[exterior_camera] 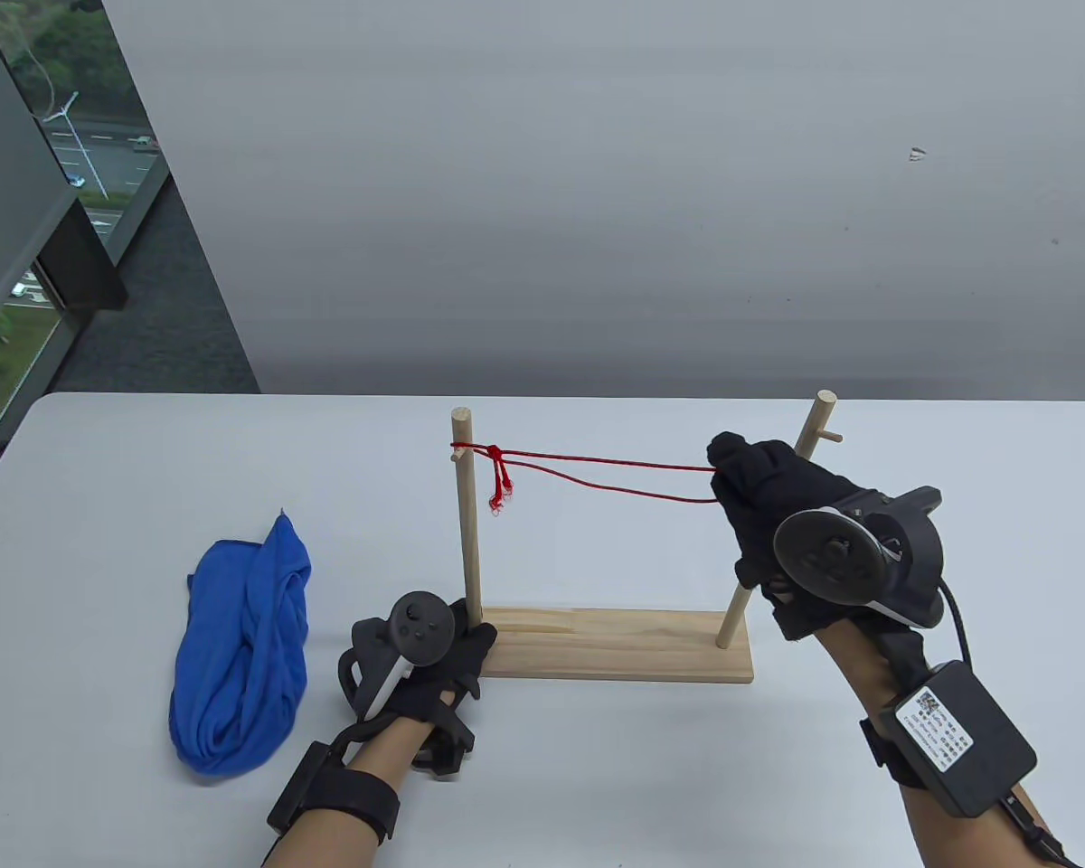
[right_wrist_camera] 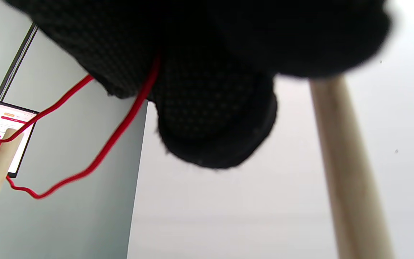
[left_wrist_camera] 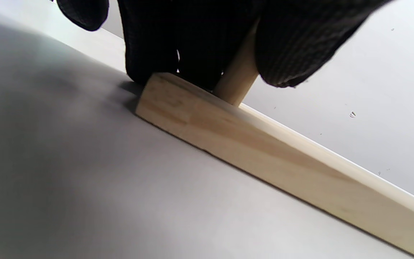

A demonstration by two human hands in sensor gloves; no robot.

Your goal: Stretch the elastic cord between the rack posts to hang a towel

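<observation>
Right hand fingers pinching red elastic cord mid-frame: pull taut, loop over right post. Left hand fingers pressing rack base, straddling left post: keep steady.

Wooden rack standing on the white table, with a left post upright and a right post leaning slightly, a short peg near its top. Red elastic cord knotted near the top of the left post, two frayed ends hanging beside the knot, two strands running rightward into the right hand, whose curled fingers pinch them just beside the right post. Left hand rests at the rack's left end, by the foot of the left post. Crumpled blue towel lies on the table, left of the rack and apart from it.
</observation>
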